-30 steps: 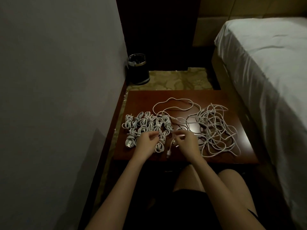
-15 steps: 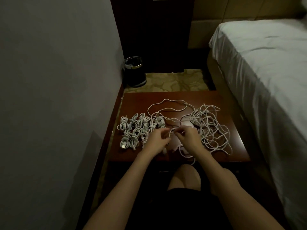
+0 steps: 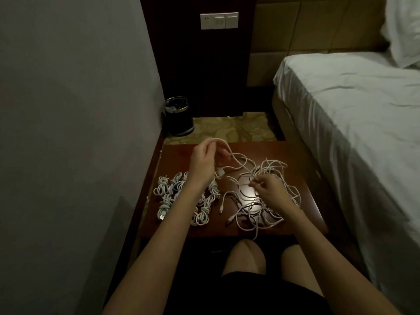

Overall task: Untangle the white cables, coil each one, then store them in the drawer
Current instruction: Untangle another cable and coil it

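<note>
Near the centre of the frame, the left hand (image 3: 203,161) is raised above the worktop (image 3: 179,153) and grips one white cable (image 3: 236,159) with curled fingers. The cable runs down to the right hand (image 3: 269,188), which pinches it lower, over the loose tangle of cables (image 3: 261,210) on the right part of the worktop. The coiled cables (image 3: 172,196) lie in rows at the left part, partly under the left forearm. A bin (image 3: 178,117) stands on the floor above, and a bed (image 3: 352,110) fills the right side.
</note>
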Motion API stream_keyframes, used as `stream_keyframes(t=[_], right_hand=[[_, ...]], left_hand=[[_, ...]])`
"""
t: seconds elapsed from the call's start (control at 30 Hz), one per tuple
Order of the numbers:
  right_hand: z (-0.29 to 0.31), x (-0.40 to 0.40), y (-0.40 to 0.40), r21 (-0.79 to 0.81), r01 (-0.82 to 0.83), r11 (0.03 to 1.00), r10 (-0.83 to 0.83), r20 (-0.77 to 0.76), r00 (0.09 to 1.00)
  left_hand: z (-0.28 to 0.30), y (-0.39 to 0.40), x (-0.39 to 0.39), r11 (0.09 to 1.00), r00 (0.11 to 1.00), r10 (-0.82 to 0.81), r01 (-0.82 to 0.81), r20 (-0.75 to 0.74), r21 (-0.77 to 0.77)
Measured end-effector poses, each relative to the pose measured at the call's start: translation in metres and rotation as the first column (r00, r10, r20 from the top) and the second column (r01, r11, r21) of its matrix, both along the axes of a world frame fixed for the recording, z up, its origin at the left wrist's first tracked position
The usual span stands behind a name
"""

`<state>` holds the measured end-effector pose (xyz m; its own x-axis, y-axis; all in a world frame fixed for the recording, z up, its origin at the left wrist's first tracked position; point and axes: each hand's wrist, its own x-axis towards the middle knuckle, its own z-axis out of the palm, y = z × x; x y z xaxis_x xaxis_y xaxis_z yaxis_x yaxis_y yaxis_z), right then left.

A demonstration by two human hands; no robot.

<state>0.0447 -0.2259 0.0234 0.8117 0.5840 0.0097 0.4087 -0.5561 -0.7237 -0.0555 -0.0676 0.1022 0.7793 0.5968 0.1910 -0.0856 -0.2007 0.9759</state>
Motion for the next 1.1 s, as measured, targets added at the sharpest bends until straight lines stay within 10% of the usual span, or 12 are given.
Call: stream_keyframes(t=[0.1,0.27,0.47,0.67,0.87,1.1], right_hand=[[0.022,0.000,-0.004,0.277,0.150,0.949,-0.107,-0.164,0.981],[0.101,-0.018,0.008,0.594,-0.034,0.804,0.184,-0.195,0.963],[0.127,-0.026,0.012,0.697,-0.100,0.710,0.231,-0.096,0.968],[0.061,-0.024,0.018,0.202,-0.130,0.971,0.154,-0.107,0.982],[0.035,-0.008,0.010,0.346,0.286,0.894,-0.152,-0.365,0.918],[0.033,0.015,-0.003,0.092,0.251,0.963,-0.226,-0.228,0.947]], left_hand=[[-0.006,0.015,-0.002,0.999,0.998,0.049,-0.048,-0.050,0.016],[-0.037,-0.003,-0.005,0.964,0.903,-0.169,0.235,-0.394,0.126],[-0.039,-0.019,0.004,0.960,0.947,-0.101,0.173,-0.305,0.220],[-0.004,-0.011,0.005,0.958,0.961,-0.179,0.219,-0.212,0.183],[0.041,0.005,0.008,0.979,0.991,-0.050,0.073,-0.123,0.193],[0.056,0.020,0.015,1.000,1.000,-0.013,0.013,-0.016,0.010]])
